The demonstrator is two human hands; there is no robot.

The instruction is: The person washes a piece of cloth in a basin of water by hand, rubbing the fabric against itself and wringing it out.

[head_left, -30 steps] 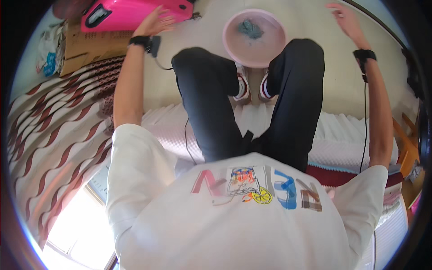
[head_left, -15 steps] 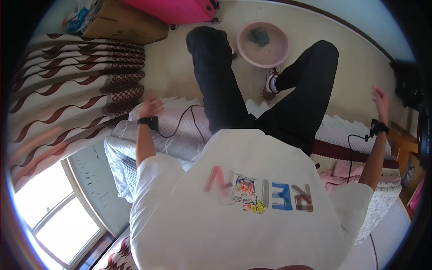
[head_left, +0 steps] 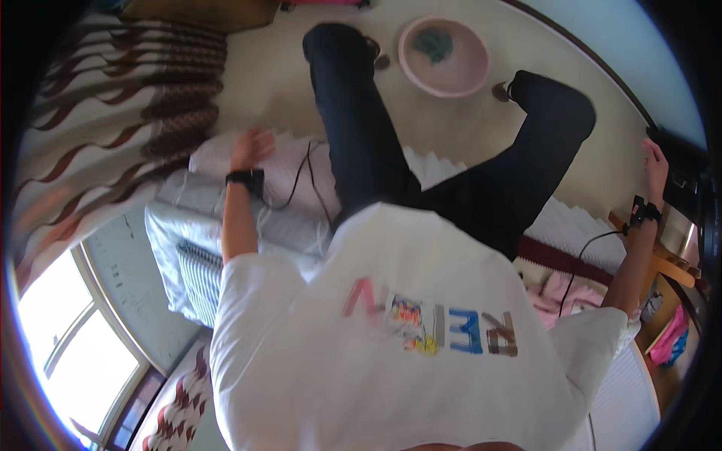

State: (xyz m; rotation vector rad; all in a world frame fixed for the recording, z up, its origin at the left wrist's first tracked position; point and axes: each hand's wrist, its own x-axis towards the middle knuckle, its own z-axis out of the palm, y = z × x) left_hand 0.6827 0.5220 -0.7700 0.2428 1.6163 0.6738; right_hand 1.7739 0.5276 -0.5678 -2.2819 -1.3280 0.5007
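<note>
My left hand [head_left: 254,146] is held out over the pink quilted cover [head_left: 218,155] at the bed's edge, fingers loosely spread and slightly blurred, holding nothing. Out at the far right, my right hand [head_left: 654,167] is raised beside a dark object, its fingers loosely bent and nothing in them. Each wrist wears a black strap with a small device, and a black cable [head_left: 299,174] runs from the left one. Beyond my knees a pink basin [head_left: 481,62] stands on the floor, with a crumpled dark green cloth [head_left: 434,45] inside it.
Patterned curtains [head_left: 113,98] hang at the left above a bright window [head_left: 94,353]. A cardboard box [head_left: 207,11] and a pink suitcase [head_left: 327,2] stand at the far edge. Wooden furniture [head_left: 669,263] is close by my right forearm. Pink clothing [head_left: 560,293] lies on the bed.
My view has shifted, so the box and suitcase are mostly out of the picture. My knees are wider apart, the right foot has moved right of the basin, and my right hand is further right.
</note>
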